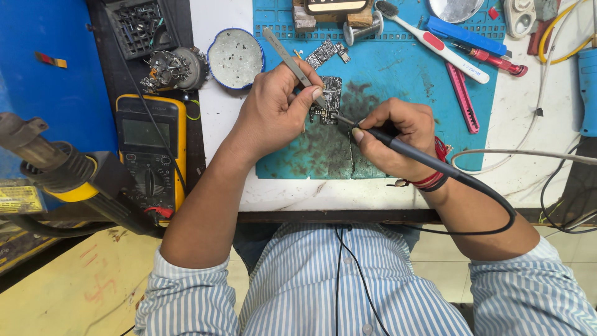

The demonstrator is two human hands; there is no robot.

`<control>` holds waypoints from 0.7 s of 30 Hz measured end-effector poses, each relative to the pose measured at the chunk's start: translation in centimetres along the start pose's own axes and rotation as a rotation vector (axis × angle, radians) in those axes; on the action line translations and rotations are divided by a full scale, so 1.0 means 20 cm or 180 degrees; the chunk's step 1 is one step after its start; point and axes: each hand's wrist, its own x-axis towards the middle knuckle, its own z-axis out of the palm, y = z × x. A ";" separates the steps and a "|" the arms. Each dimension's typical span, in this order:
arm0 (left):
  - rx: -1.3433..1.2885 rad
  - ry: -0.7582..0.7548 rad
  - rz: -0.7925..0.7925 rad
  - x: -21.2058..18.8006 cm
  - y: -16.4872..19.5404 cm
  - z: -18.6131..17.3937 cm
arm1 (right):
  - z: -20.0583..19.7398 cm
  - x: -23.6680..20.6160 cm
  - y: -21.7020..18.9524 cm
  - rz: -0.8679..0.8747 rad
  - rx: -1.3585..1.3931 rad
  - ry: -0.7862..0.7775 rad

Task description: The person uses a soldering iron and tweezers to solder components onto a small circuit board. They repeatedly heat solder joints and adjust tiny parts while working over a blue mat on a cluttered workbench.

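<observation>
**Board worked between two hands on the blue mat**

A small dark circuit board (328, 99) lies on the stained blue rubber work mat (404, 81), directly between the hands. The left hand (273, 112) pinches slim metal tweezers (292, 62), their tips down on the board. The right hand (398, 138) is closed around a black-handled soldering iron (429, 160) — its tip meets the board's lower edge.

The mat rests on a white surface (224, 118). Near the left hand sit a round blue-rimmed tin (235, 58) and a yellow multimeter (151, 152); a white-and-red toothbrush (435, 40) lies further back — beyond the right hand. Pale floor tiles show below.
</observation>
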 end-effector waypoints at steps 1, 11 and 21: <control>0.0006 0.0004 0.0032 0.00 0.00 0.00 | 0.00 0.00 0.00 0.0006 0.0004 -0.0007; 0.0062 -0.0030 -0.0164 0.00 0.01 0.01 | -0.01 -0.01 0.02 -0.0011 0.0034 -0.0017; 0.0036 0.0001 -0.0104 0.00 0.00 0.01 | -0.01 -0.02 0.02 -0.0016 -0.0009 0.0011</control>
